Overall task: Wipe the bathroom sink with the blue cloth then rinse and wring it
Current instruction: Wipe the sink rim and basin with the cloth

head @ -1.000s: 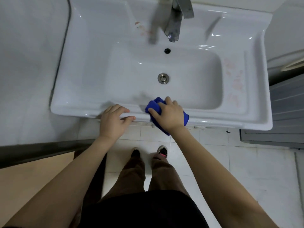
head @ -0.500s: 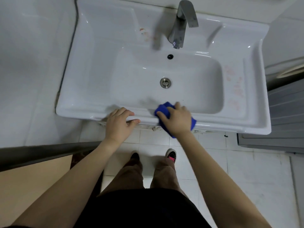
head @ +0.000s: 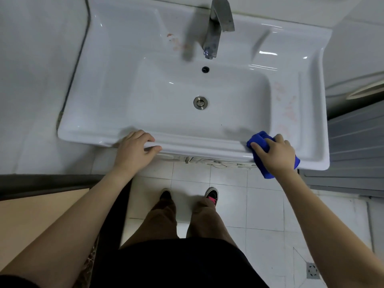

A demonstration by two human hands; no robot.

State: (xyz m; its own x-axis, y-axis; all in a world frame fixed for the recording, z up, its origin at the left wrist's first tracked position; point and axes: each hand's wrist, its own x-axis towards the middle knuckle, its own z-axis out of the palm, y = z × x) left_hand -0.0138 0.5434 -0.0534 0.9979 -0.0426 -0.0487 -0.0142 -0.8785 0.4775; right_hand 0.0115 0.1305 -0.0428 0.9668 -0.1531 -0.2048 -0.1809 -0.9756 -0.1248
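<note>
The right hand (head: 274,154) clamps the cloth (head: 259,140), mostly hidden beneath it, on the sink (head: 197,145) rim; the left hand (head: 135,150) grips that rim, fingers above, thumb in front.

The cloth (head: 259,139) is blue, the sink (head: 124,80) white with pinkish blotches, the tap (head: 217,26) grey.
</note>
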